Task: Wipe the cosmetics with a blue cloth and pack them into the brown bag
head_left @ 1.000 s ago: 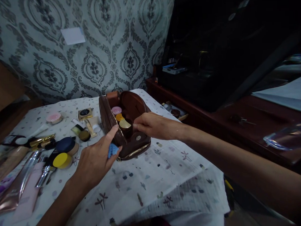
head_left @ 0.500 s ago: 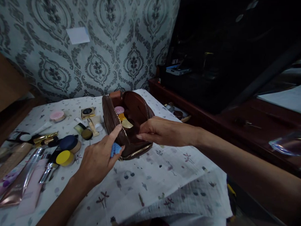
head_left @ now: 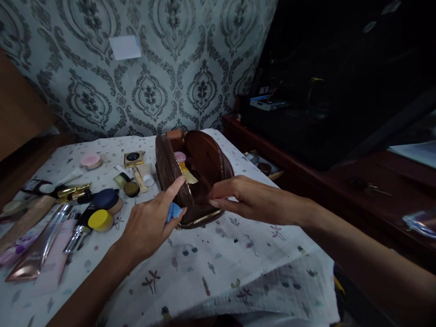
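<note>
Right now we see both hands meeting at the near end of a brown zip pouch (head_left: 195, 176) that sits open on the patterned cloth (head_left: 221, 268). The left hand (head_left: 148, 228) rests against the pouch's left wall, forefinger stretched up along the zip edge, while thumb and curled fingers pinch a small blue thing (head_left: 174, 212); we think it is a sponge or a scrap of cloth, though the dim light leaves that unsure. The right hand (head_left: 253, 200) comes in from the other side, fingers drawn loosely together and pointing at the pouch's near right rim, the tips just at the leather; whether they grip it we cannot tell.

From both hands the pouch lies directly ahead, its long axis running away from us toward the wall, mouth upward. Inside, just beyond the left forefinger, sit a pink-lidded jar (head_left: 179, 156) and a gold-topped piece (head_left: 190, 178). The left hand is the nearer one to the opening, with the blue thing only a short lift below the rim.

Farther off to the left of the left hand the cloth carries loose cosmetics: a yellow lid (head_left: 100, 220), a navy compact (head_left: 105, 198), a gold square case (head_left: 133, 158), a pink jar (head_left: 90, 161) and several tubes (head_left: 38, 251).
</note>
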A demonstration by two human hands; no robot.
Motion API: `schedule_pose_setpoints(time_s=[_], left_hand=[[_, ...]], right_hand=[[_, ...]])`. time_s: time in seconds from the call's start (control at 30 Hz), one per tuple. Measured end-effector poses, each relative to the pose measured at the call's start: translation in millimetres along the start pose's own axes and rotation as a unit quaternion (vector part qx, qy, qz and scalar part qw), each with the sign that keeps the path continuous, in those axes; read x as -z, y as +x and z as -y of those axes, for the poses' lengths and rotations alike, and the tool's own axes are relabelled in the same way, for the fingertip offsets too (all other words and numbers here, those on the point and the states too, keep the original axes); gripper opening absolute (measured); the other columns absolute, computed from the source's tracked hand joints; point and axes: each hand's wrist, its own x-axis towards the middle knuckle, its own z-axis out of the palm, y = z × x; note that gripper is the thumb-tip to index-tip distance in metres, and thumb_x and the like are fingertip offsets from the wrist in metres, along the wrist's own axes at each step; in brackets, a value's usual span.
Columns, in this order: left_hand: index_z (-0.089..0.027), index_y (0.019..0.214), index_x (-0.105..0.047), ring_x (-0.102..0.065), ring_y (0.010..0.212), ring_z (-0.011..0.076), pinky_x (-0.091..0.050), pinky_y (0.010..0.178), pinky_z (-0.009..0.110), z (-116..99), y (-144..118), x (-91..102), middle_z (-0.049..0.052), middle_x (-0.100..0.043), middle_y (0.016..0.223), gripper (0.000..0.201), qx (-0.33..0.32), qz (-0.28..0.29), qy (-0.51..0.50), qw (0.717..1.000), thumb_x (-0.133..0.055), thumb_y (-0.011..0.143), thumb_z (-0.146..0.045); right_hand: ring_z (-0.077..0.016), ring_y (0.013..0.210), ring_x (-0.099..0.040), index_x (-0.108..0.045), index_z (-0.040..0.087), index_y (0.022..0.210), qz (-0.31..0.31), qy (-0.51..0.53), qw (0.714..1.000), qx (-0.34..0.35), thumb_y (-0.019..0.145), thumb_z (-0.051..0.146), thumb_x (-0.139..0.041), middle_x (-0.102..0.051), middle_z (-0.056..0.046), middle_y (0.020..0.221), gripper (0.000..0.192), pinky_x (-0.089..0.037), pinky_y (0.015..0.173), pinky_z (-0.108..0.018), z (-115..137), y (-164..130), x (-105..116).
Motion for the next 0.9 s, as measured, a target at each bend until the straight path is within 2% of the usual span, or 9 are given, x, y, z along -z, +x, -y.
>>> schedule_pose_setpoints(time_s=[0.1, 0.2, 0.3, 0.43, 0.57, 0.67, 0.77, 0.83, 0.9], left_hand=[[-0.025, 0.155, -0.017, -0.068, 0.069, 0.0193, -0.037, 0.051, 0.025, 0.5, -0.5, -2.1, 0.003, -0.072, 0.094, 0.064, 0.003, 0.004, 0.000, 1.000, -0.042, 0.099, -0.041], [-0.025, 0.156, -0.017, -0.068, 0.071, 0.0195, -0.039, 0.053, 0.024, 1.4, -0.4, -3.4, 0.004, -0.071, 0.093, 0.064, 0.008, 0.011, 0.003, 1.000, -0.040, 0.100, -0.043], [-0.026, 0.157, -0.017, -0.067, 0.071, 0.0185, -0.041, 0.054, 0.023, 2.9, 0.0, -3.4, 0.004, -0.070, 0.095, 0.064, 0.005, 0.019, -0.007, 1.000, -0.039, 0.100, -0.045], [-0.026, 0.158, -0.011, -0.066, 0.069, 0.0175, -0.042, 0.055, 0.023, 4.8, -1.8, -2.9, 0.004, -0.070, 0.097, 0.067, 0.000, 0.020, -0.019, 1.000, -0.039, 0.100, -0.045], [-0.023, 0.158, -0.003, -0.067, 0.068, 0.0195, -0.040, 0.054, 0.025, 7.6, -10.6, -5.1, 0.003, -0.070, 0.090, 0.073, -0.003, 0.027, -0.020, 0.999, -0.041, 0.099, -0.045], [-0.018, 0.157, -0.001, -0.068, 0.069, 0.0218, -0.042, 0.055, 0.027, 12.9, -23.3, -8.8, 0.004, -0.070, 0.088, 0.077, 0.028, 0.041, -0.020, 0.999, -0.043, 0.098, -0.045], [-0.017, 0.155, -0.019, -0.070, 0.077, 0.0252, -0.049, 0.062, 0.032, 23.6, -40.0, -11.3, 0.010, -0.072, 0.101, 0.066, 0.070, 0.065, -0.013, 0.995, -0.044, 0.098, -0.042], [-0.018, 0.147, -0.037, -0.071, 0.089, 0.0280, -0.052, 0.070, 0.037, 34.4, -52.2, -10.4, 0.014, -0.070, 0.114, 0.053, 0.091, 0.071, -0.004, 0.993, -0.044, 0.097, -0.037], [-0.018, 0.137, -0.049, -0.069, 0.099, 0.0303, -0.054, 0.077, 0.040, 47.4, -64.1, -6.5, 0.016, -0.067, 0.122, 0.045, 0.122, 0.064, 0.013, 0.990, -0.045, 0.095, -0.032]], right_hand=[[-0.0141, 0.079, -0.064, -0.071, 0.013, 0.098, 0.000, -0.015, 1.000, 0.012, 0.102, 0.029, -0.044, -0.070, -0.007, 0.093, 0.031, -0.044, 0.071, -0.025, 4.3, -5.6, -3.6], [-0.0165, 0.090, -0.067, -0.070, 0.016, 0.107, -0.027, -0.022, 0.999, 0.029, 0.102, 0.025, -0.045, -0.071, -0.008, 0.103, 0.027, -0.049, 0.079, -0.026, 8.3, -10.2, -10.0], [-0.0183, 0.098, -0.068, -0.068, 0.019, 0.118, -0.063, -0.036, 0.996, 0.043, 0.101, 0.023, -0.046, -0.070, -0.009, 0.113, 0.028, -0.053, 0.085, -0.029, 11.1, -13.4, -18.6], [-0.0209, 0.103, -0.068, -0.063, 0.019, 0.126, -0.086, -0.057, 0.994, 0.033, 0.100, 0.024, -0.048, -0.068, -0.011, 0.116, 0.031, -0.056, 0.089, -0.036, 13.1, -13.7, -30.8], [-0.0239, 0.115, -0.064, -0.060, 0.016, 0.128, -0.101, -0.055, 0.992, 0.048, 0.099, 0.025, -0.049, -0.064, -0.014, 0.126, 0.032, -0.056, 0.097, -0.042, 11.1, -9.6, -41.8], [-0.0251, 0.121, -0.061, -0.062, 0.017, 0.123, -0.125, -0.058, 0.989, 0.059, 0.099, 0.026, -0.049, -0.062, -0.014, 0.131, 0.028, -0.055, 0.099, -0.043, 7.9, -7.3, -48.7], [-0.0254, 0.119, -0.063, -0.062, 0.017, 0.121, -0.153, -0.072, 0.984, 0.064, 0.100, 0.028, -0.048, -0.061, -0.016, 0.132, 0.028, -0.057, 0.096, -0.043, 5.8, -6.9, -54.3], [-0.0259, 0.118, -0.064, -0.061, 0.017, 0.122, -0.171, -0.079, 0.980, 0.059, 0.100, 0.029, -0.048, -0.060, -0.017, 0.134, 0.029, -0.058, 0.095, -0.044, 5.6, -6.8, -56.8], [-0.0262, 0.117, -0.064, -0.060, 0.017, 0.124, -0.188, -0.076, 0.978, 0.045, 0.100, 0.030, -0.048, -0.058, -0.017, 0.136, 0.030, -0.060, 0.092, -0.042, 6.8, -6.4, -58.2]])
